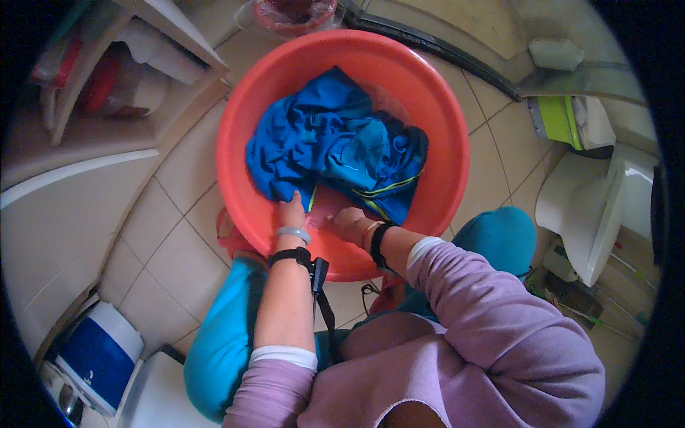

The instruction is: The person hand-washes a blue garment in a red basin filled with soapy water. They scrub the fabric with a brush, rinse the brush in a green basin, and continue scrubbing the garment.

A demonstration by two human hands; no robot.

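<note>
A wet blue garment (342,139) with thin yellow-green trim lies bunched in a large red basin (453,143). At the garment's near left edge, my left hand (292,212) is closed on the cloth, its thumb on top and the other fingers mostly hidden. My right hand (348,222) is low in the near part of the basin, just short of the trimmed edge. Its fingers are curled downward, and whatever they hold is hidden. A little water shows at the bottom between my hands.
The basin stands on a tiled floor (171,246) between my knees. Beyond it is a small red bin (294,16) with a plastic liner. White shelving (175,118) is on the left. A white toilet-like fixture (581,210) and a lime-green container (556,121) are on the right.
</note>
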